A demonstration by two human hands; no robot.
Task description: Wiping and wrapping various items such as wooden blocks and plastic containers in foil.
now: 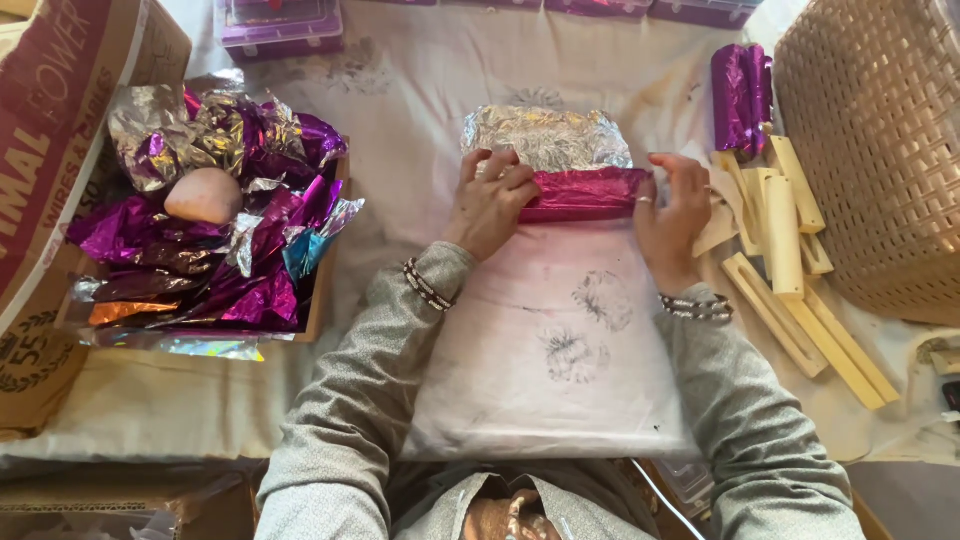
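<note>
1. At nine o'clock a cardboard box (60, 150) runs off the left edge, so only part of it shows; beside it a shallow tray (322, 300) is heaped with crumpled purple foil (240, 250), which hides the tray's floor and half buries a pale rounded lump (203, 195) I cannot identify
2. At the centre the left hand (490, 205) is clamped on the left end of a magenta foil-wrapped roll (585, 193), fingers curled over it; what the foil covers cannot be seen
3. The roll lies on a white cloth (540, 380) over the counter, touching a silver foil sheet (545, 137) at twelve o'clock
4. The right hand (672, 215) grips the roll's right end, thumb hidden
5. At three o'clock lie pale wooden sticks (785, 235), a finished purple-wrapped bundle (740, 95) above them, and a woven basket (880, 150) cut off by the frame
</note>
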